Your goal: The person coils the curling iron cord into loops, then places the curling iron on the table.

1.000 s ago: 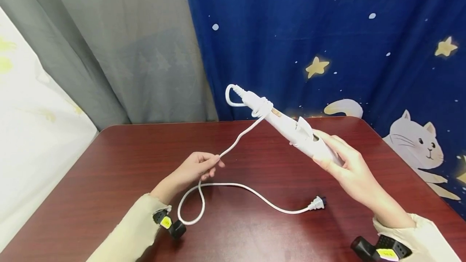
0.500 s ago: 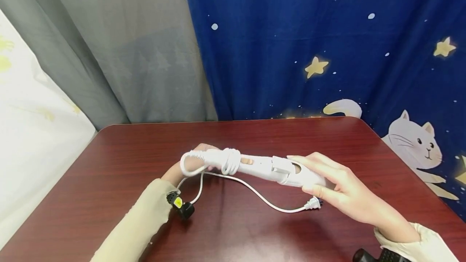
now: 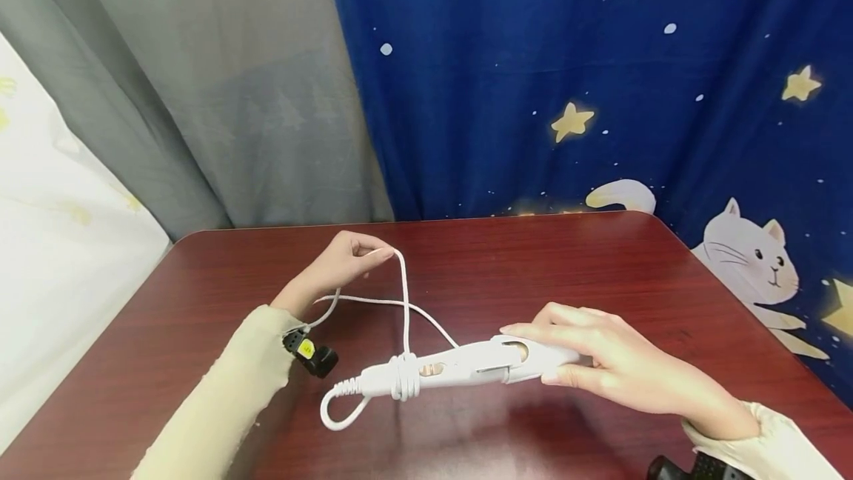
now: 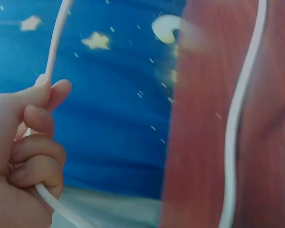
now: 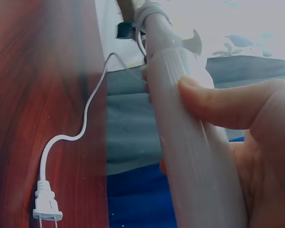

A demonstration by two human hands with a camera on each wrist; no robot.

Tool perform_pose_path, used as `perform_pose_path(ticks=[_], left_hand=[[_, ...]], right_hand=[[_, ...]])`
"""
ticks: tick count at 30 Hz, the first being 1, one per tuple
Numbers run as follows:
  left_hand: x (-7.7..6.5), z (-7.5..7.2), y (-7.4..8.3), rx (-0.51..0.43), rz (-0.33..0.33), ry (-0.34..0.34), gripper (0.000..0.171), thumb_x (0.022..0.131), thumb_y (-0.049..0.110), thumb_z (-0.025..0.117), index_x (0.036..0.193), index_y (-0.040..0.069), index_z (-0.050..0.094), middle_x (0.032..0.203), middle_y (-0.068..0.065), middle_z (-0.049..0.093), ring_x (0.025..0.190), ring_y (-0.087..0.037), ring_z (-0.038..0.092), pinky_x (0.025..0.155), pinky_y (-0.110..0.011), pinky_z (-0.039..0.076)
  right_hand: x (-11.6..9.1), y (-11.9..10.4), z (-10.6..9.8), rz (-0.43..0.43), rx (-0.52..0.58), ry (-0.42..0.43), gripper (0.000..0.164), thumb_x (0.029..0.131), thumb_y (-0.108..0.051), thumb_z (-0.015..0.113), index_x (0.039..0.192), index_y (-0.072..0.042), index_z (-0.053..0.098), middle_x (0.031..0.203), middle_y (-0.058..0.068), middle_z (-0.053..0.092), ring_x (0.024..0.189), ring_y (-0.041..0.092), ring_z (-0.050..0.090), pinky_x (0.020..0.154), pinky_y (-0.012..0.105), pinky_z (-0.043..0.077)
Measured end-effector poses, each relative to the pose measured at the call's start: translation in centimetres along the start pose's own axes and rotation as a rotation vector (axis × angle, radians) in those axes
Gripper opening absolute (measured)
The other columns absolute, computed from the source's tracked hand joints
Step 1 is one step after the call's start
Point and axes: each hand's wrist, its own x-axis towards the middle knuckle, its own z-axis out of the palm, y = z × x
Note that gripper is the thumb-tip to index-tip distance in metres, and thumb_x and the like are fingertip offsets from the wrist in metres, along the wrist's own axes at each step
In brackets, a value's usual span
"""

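A white curling iron [image 3: 460,365] is held above the table near the front, lying almost level. My right hand [image 3: 600,354] grips its right end, with the thumb [image 5: 228,102] along the side in the right wrist view. Several turns of white cord [image 3: 405,317] are wound round the other end, where the cord also makes a small loop. Up and to the left, my left hand [image 3: 343,261] pinches the cord between thumb and fingertips; the other fingers curl round it in the left wrist view. The two-pin plug [image 5: 47,206] lies on the table, hidden in the head view.
The dark red wooden table [image 3: 266,272] has rounded far corners. Behind it hang a grey curtain [image 3: 266,95] and a blue curtain [image 3: 466,80] with stars and a cat. A white cloth [image 3: 60,243] borders the left. Loose cord trails across the tabletop.
The iron came down and swung from a steep tilt to nearly level. My left hand went behind it, then up and away, and more cord turns circle the iron than a second ago.
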Motion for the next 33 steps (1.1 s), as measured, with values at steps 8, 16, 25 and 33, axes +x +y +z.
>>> perform_pose_path(ticks=[8, 16, 25, 33], left_hand=[[-0.8, -0.8, 5.7, 0.052, 0.088, 0.105, 0.02, 0.087, 0.025, 0.064, 0.094, 0.008, 0.072, 0.056, 0.007, 0.052, 0.054, -0.01, 0.041, 0.047, -0.025, 0.034], [-3.1, -0.1, 9.9, 0.036, 0.229, 0.055, 0.012, 0.086, 0.018, 0.065, 0.091, 0.01, 0.073, 0.066, 0.005, 0.062, 0.063, -0.009, 0.051, 0.057, -0.024, 0.043], [-5.0, 1.8, 12.3, 0.017, 0.307, 0.068, 0.009, 0.086, 0.017, 0.065, 0.089, 0.013, 0.073, 0.079, 0.008, 0.067, 0.07, -0.008, 0.055, 0.062, -0.024, 0.047], [-6.0, 3.7, 12.1, -0.006, 0.28, 0.02, 0.013, 0.085, 0.015, 0.067, 0.095, 0.011, 0.073, 0.082, 0.008, 0.068, 0.076, -0.007, 0.06, 0.065, -0.025, 0.05]], right_hand=[[0.4, 0.5, 1.1, 0.039, -0.194, -0.089, 0.045, 0.085, -0.033, 0.063, 0.129, -0.03, 0.052, 0.096, -0.018, 0.05, 0.082, -0.001, 0.046, 0.068, 0.023, 0.037], [1.0, 1.7, 2.1, 0.146, -0.402, -0.138, 0.053, 0.076, -0.026, 0.071, 0.126, -0.028, 0.055, 0.089, -0.011, 0.051, 0.08, 0.006, 0.047, 0.065, 0.025, 0.035], [1.0, 5.6, 2.9, 0.311, -0.285, -0.069, 0.052, 0.081, -0.024, 0.068, 0.13, -0.027, 0.052, 0.094, -0.01, 0.053, 0.084, 0.006, 0.051, 0.067, 0.031, 0.038], [1.4, 7.1, 3.6, 0.431, -0.309, 0.065, 0.052, 0.083, -0.023, 0.066, 0.131, -0.023, 0.048, 0.098, 0.002, 0.056, 0.086, 0.018, 0.054, 0.068, 0.04, 0.042]])
